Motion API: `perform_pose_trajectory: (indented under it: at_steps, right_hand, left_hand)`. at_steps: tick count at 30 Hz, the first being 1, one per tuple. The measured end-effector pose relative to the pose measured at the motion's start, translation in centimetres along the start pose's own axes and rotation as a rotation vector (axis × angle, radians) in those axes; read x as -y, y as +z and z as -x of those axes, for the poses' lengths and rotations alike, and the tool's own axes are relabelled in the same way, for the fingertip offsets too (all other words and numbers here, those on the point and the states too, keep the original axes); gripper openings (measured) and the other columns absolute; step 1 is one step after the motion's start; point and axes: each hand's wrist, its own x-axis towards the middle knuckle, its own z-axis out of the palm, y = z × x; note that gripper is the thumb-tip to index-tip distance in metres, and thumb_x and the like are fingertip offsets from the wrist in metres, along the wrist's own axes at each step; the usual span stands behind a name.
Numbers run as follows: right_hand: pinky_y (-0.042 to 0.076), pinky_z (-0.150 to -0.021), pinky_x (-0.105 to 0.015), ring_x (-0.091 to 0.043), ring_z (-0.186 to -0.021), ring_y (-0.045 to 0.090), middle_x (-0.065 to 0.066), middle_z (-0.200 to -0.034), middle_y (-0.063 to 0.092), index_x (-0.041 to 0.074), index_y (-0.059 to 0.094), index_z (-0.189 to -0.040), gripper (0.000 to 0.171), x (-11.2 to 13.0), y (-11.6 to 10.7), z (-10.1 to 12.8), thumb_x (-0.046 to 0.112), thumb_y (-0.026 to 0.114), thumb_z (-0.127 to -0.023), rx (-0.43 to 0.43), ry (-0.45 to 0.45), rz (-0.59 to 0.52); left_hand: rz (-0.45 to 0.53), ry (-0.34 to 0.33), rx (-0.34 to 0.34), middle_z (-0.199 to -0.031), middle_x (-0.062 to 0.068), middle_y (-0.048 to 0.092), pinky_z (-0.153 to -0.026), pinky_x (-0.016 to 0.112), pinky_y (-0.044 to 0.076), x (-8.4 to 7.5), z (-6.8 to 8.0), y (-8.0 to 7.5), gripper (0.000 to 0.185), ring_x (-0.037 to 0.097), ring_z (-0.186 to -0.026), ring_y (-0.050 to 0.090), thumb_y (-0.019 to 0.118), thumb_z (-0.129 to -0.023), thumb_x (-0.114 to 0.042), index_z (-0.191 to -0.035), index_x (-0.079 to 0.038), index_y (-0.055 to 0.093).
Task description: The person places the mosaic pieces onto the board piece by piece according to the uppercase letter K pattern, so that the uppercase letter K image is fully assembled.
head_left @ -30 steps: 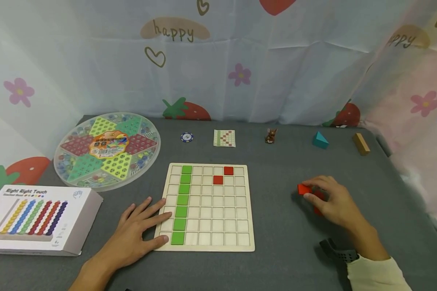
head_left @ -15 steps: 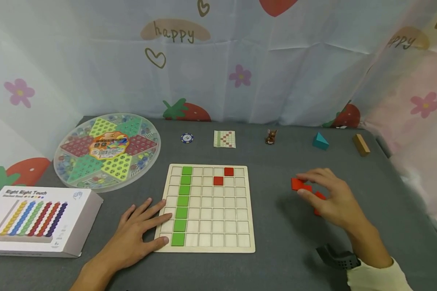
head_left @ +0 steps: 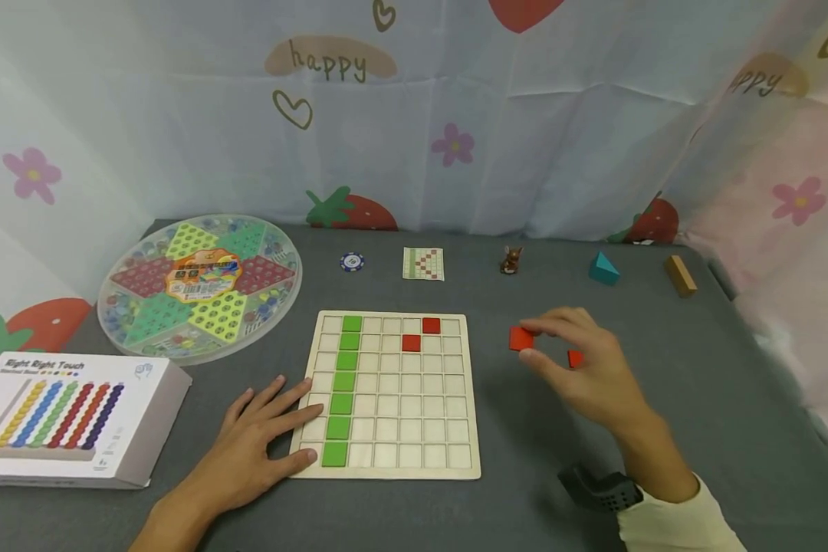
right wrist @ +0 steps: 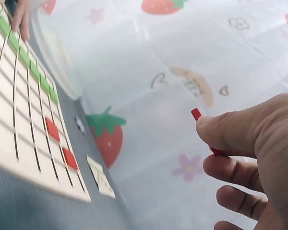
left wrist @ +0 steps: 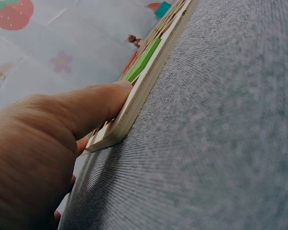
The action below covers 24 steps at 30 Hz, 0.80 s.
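Note:
A wooden grid board [head_left: 400,471] lies in front of me, with a column of green tiles [head_left: 344,382] in its second column from the left. Two red tiles [head_left: 411,343] sit in its upper right cells, diagonal to each other. My left hand [head_left: 248,441] rests with spread fingers on the board's left edge; its thumb touches the corner in the left wrist view. To the right of the board, my right hand [head_left: 589,372] pinches a square red tile [head_left: 520,338] between thumb and fingers, above the table. More red [head_left: 576,358] shows behind that hand, partly hidden.
At the left are a round Chinese checkers set [head_left: 203,353] and a white game box [head_left: 62,414]. Along the back stand a poker chip [head_left: 352,262], a pattern card [head_left: 424,264], a small animal figurine [head_left: 511,261], a blue triangular block [head_left: 603,269] and a wooden block [head_left: 680,276].
My right hand has lifted the red tile from beside the other red pieces and carried it left, closer to the board. The left hand has stayed in place.

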Motion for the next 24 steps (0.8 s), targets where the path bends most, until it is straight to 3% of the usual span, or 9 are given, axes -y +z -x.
perform_pose_trajectory:
  at_steps: [8, 13, 24]
  right_hand:
    - [0.043, -0.082, -0.038, -0.017, -0.096, 0.052, 0.002, -0.102, 0.064, 0.004, 0.072, -0.11, 0.033, 1.2, 2.4, -1.3, 0.001, 0.08, -0.078, 0.001, -0.025, -0.046]
    - [0.044, -0.078, -0.041, -0.019, -0.094, 0.052, -0.001, -0.101, 0.065, 0.001, 0.072, -0.108, 0.031, 2.0, 4.1, -2.1, 0.004, 0.08, -0.079, 0.003, -0.041, -0.063]
    - [0.046, -0.075, -0.046, -0.02, -0.094, 0.052, -0.002, -0.102, 0.064, 0.003, 0.072, -0.11, 0.029, 1.8, 8.8, -3.0, 0.01, 0.078, -0.083, 0.055, 0.016, -0.102]
  left_hand:
    - [-0.006, 0.009, -0.003, -0.151, 0.002, 0.038, -0.104, 0.062, 0.009, 0.0, -0.1, 0.0, 0.056, 0.036, -0.14, 0.023, 0.069, -0.087, -0.047, -0.135, -0.021, 0.061]
    - [-0.011, 0.026, -0.016, -0.15, 0.004, 0.039, -0.104, 0.063, 0.01, 0.0, 0.0, 0.1, 0.055, 0.037, -0.139, 0.024, 0.07, -0.087, -0.045, -0.135, -0.02, 0.061]
    - [-0.015, 0.029, -0.025, -0.15, 0.003, 0.04, -0.103, 0.063, 0.01, 0.0, -0.1, 0.1, 0.054, 0.037, -0.139, 0.025, 0.07, -0.087, -0.046, -0.134, -0.022, 0.061]
